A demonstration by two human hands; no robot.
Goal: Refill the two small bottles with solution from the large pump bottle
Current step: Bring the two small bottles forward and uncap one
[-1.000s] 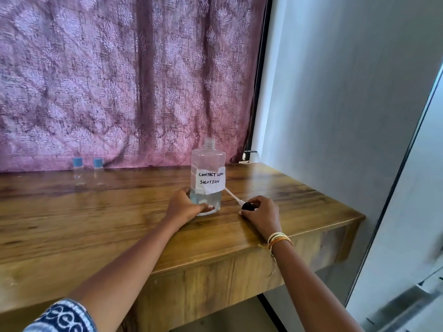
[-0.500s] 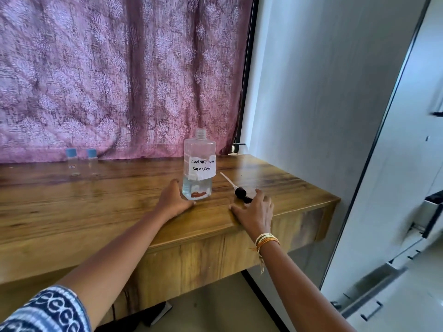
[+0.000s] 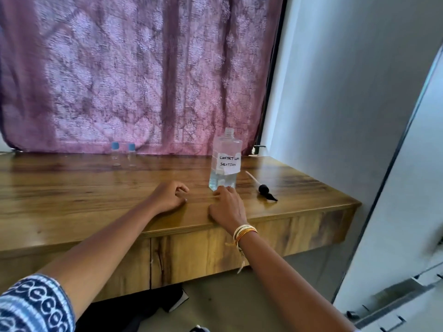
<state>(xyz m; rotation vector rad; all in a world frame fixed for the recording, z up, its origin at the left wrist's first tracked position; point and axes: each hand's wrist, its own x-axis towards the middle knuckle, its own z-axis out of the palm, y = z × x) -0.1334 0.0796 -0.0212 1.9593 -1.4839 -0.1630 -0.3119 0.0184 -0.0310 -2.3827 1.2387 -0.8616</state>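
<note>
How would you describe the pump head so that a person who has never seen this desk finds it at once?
Look at the wooden desk, near its right end. Just right of the large clear bottle with the handwritten label, the pump head lies flat on the wood. It alone is black, with a thin white tube pointing back toward the curtain.

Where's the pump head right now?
The pump head lies on the wooden table, right of the large bottle, beyond the right hand.

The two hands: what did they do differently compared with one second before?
The left hand let go of the large bottle and rests apart on the table. The right hand left the pump and moved to the bottle's base. Bottle, pump and two small bottles stayed.
</note>
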